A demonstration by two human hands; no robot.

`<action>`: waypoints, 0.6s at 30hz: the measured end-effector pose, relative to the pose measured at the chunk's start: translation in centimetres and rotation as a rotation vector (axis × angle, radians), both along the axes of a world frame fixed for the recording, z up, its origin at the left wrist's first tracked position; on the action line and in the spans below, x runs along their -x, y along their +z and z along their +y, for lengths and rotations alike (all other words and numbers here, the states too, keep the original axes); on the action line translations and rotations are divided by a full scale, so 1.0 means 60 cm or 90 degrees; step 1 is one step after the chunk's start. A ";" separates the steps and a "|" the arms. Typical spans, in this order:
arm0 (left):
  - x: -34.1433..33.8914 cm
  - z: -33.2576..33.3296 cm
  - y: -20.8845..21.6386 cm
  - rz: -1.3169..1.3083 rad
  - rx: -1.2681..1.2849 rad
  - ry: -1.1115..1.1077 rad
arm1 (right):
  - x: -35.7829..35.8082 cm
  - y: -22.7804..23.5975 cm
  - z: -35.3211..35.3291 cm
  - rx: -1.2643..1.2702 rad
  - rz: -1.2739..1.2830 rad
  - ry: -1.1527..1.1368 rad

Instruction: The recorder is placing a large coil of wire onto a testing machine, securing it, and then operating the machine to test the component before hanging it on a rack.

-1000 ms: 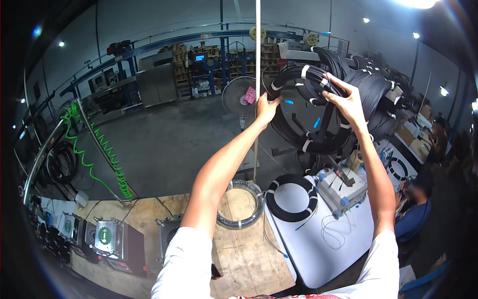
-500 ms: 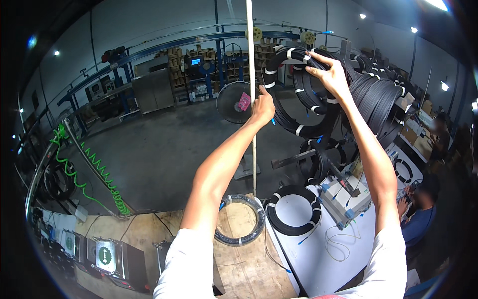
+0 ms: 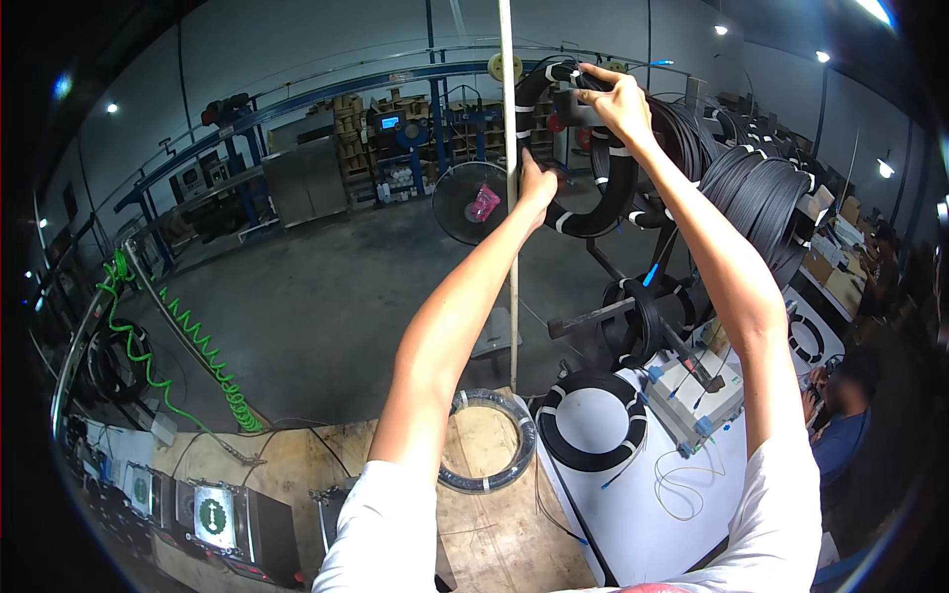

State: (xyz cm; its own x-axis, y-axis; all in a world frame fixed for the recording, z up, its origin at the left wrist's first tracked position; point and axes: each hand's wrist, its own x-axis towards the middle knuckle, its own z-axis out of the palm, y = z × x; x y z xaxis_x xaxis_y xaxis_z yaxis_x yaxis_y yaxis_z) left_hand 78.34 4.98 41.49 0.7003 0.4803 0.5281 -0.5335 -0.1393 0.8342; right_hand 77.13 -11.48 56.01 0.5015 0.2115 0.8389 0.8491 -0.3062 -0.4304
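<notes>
A black cable coil (image 3: 599,211), bound with white ties, is held up in front of me at the far side of the benches. My left hand (image 3: 537,188) is closed at its left side, thumb pointing up, close to a pale upright pole (image 3: 511,296). At the top of the coil, my right hand (image 3: 618,107) pinches the cable between thumb and fingers. Just right of it, more black coils (image 3: 756,203) hang in a thick row on a rack. The wrapped far side of the left fingers is hidden.
On the white table lies a black coil (image 3: 552,435), near a grey box device (image 3: 697,395). A plastic-wrapped coil (image 3: 529,445) rests on the wooden bench (image 3: 494,534). A metal rack arm (image 3: 603,314) juts out below. A co-worker (image 3: 840,425) sits at right; a fan (image 3: 460,217) stands beyond.
Both hands have risen a little, the right one also shifting left. The held coil has moved up and left, away from the hanging coils.
</notes>
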 end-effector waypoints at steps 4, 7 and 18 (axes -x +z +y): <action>0.019 0.001 0.028 -0.012 0.226 -0.292 | -0.021 -0.007 0.002 -0.044 0.070 -0.032; 0.031 0.006 0.029 -0.012 0.228 -0.337 | -0.056 -0.029 -0.017 -0.070 0.085 -0.054; 0.161 -0.010 0.044 0.220 -0.079 -0.331 | -0.105 -0.071 -0.070 0.009 0.081 -0.173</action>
State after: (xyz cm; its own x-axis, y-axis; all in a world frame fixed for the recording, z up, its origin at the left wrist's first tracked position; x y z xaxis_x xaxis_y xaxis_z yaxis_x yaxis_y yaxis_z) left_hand 68.70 4.37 44.15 0.9654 -0.0187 0.2599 -0.2605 -0.0419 0.9646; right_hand 83.46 -15.70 51.77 0.6425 0.0657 0.7634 0.6745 -0.5212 -0.5229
